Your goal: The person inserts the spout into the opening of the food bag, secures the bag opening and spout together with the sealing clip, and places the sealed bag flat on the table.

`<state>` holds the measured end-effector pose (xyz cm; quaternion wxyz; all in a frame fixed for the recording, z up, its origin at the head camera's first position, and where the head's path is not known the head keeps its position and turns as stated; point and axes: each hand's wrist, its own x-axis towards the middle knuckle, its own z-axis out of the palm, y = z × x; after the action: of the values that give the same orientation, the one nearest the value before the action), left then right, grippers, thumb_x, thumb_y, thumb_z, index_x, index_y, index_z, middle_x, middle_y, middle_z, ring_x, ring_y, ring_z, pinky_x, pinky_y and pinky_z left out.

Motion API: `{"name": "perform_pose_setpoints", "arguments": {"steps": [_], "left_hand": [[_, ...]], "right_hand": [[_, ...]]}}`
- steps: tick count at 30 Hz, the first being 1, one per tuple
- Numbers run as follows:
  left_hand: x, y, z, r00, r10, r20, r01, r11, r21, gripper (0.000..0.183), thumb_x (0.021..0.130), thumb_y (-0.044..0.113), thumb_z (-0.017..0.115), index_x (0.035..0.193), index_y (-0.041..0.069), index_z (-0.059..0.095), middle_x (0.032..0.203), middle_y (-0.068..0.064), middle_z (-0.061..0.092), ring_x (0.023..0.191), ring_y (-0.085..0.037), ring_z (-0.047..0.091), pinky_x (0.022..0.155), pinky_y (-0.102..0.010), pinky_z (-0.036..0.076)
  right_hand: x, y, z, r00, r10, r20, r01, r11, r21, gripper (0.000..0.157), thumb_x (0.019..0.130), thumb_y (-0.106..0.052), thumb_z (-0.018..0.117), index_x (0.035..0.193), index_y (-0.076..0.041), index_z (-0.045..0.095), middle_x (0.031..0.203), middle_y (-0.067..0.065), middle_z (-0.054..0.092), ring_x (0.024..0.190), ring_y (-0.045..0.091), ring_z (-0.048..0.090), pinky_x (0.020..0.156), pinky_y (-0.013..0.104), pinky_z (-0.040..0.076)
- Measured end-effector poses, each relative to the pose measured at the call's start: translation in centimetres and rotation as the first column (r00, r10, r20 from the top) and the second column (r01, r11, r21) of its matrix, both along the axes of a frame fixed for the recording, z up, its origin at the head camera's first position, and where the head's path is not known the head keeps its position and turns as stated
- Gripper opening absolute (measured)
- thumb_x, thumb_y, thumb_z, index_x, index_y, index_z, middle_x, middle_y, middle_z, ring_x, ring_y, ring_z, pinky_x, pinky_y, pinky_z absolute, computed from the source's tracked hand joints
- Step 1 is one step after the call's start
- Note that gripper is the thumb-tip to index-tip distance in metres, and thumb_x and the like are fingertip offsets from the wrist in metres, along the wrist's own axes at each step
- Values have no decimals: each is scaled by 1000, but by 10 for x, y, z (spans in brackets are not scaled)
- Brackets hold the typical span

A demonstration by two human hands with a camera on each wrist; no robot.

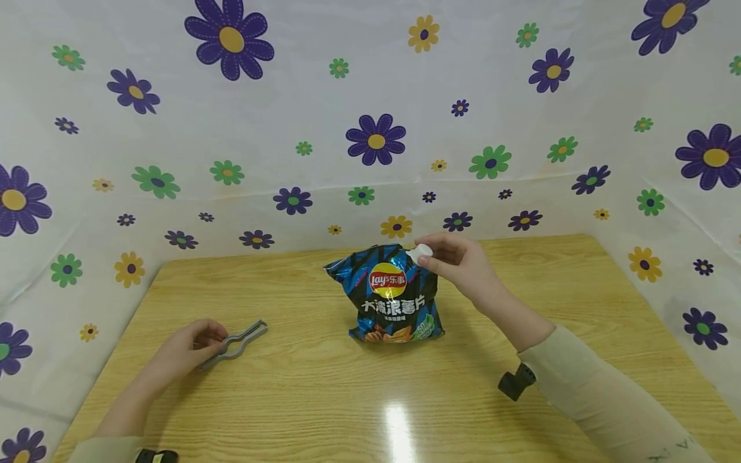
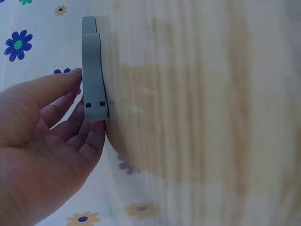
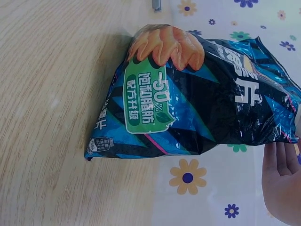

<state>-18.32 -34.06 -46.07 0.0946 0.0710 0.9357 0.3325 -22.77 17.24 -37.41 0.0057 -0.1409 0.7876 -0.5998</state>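
Observation:
A blue and black bag of potato chips (image 1: 399,296) stands upright on the wooden table (image 1: 301,399), its front facing me. At its upper right corner my right hand (image 1: 463,267) pinches a small white piece with a rounded end (image 1: 424,251) between thumb and fingers. The right wrist view shows the side of the chip bag (image 3: 188,94) close up, with part of the right hand (image 3: 284,188) at the bag's top corner. Off to the left, my left hand (image 1: 188,347) holds the near end of a grey clip (image 1: 237,344) with two wavy arms, thumb along one side.
A white cloth (image 1: 324,109) printed with purple, green and yellow flowers hangs behind the table and along both sides. Black wrist cameras (image 1: 517,382) sit at the sleeves. Bare wood lies between the grey clip and the bag.

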Motion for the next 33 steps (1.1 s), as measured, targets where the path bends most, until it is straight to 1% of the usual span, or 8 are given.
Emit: {"name": "perform_pose_setpoints", "arguments": {"steps": [2, 7, 9, 13, 18, 23, 28, 33], "left_hand": [[-1, 0, -1, 1000, 2, -10, -2, 1000, -15, 16, 101, 7, 71, 115, 0, 67, 107, -10, 73, 89, -1, 62, 73, -20, 54], [-4, 2, -3, 997, -17, -79, 12, 998, -57, 10, 98, 2, 74, 106, 5, 70, 105, -8, 74, 87, 2, 61, 74, -20, 55], [-5, 4, -3, 995, -22, -98, 15, 997, -70, 9, 97, 1, 74, 105, 5, 71, 105, -8, 75, 89, -1, 63, 75, -20, 56], [-4, 7, -3, 996, -13, -92, 5, 997, -82, 11, 98, 4, 75, 109, 6, 73, 103, -7, 75, 87, -1, 62, 74, -20, 55], [-2, 10, 0, 997, -13, -81, 8, 998, -62, 15, 97, 6, 77, 111, 5, 74, 101, -5, 75, 84, -1, 61, 73, -20, 55], [1, 11, 0, 996, -34, -86, 31, 999, -36, 18, 96, 9, 79, 113, 3, 74, 102, -5, 75, 84, 1, 61, 74, -20, 56], [4, 7, -1, 995, -63, -78, 64, 998, 13, 26, 91, 10, 84, 114, 3, 75, 110, -11, 77, 89, 5, 61, 79, -19, 60], [5, 3, -2, 992, -93, -90, 92, 996, -17, 21, 87, 9, 87, 106, 9, 77, 113, -11, 76, 93, 6, 62, 79, -20, 60]], "right_hand": [[0, 0, 0, 1000, 0, 1, 0, 1000, -3, 33, 102, -8, 71, 134, 0, 69, 128, 18, 70, 103, 8, 69, 92, 17, 59], [-3, 0, 2, 1000, 5, 2, -5, 1000, -8, 33, 102, -7, 71, 134, 0, 69, 129, 19, 70, 102, 8, 69, 91, 17, 59], [-4, 1, 2, 1000, 7, 3, -7, 1000, -8, 34, 102, -7, 71, 134, 1, 68, 129, 19, 70, 102, 8, 69, 91, 17, 59], [-6, 1, 2, 1000, 9, 8, -8, 1000, -6, 34, 102, -7, 71, 135, 1, 68, 130, 19, 70, 103, 8, 69, 92, 17, 59], [-8, 2, 2, 1000, 8, 9, -8, 1000, -1, 33, 102, -8, 71, 134, 1, 68, 131, 21, 69, 105, 10, 69, 94, 16, 58], [-5, 2, 3, 1000, 3, 16, -3, 1000, 6, 33, 102, -9, 71, 135, 0, 68, 132, 21, 69, 107, 12, 69, 94, 16, 58], [-4, 1, 3, 1000, 2, 10, -2, 1000, 0, 33, 102, -8, 71, 134, 0, 69, 130, 18, 70, 105, 10, 69, 93, 17, 58], [-2, 1, 2, 1000, 5, -1, -5, 1000, -2, 33, 102, -7, 71, 134, 0, 68, 128, 17, 70, 104, 9, 69, 93, 17, 59]]}}
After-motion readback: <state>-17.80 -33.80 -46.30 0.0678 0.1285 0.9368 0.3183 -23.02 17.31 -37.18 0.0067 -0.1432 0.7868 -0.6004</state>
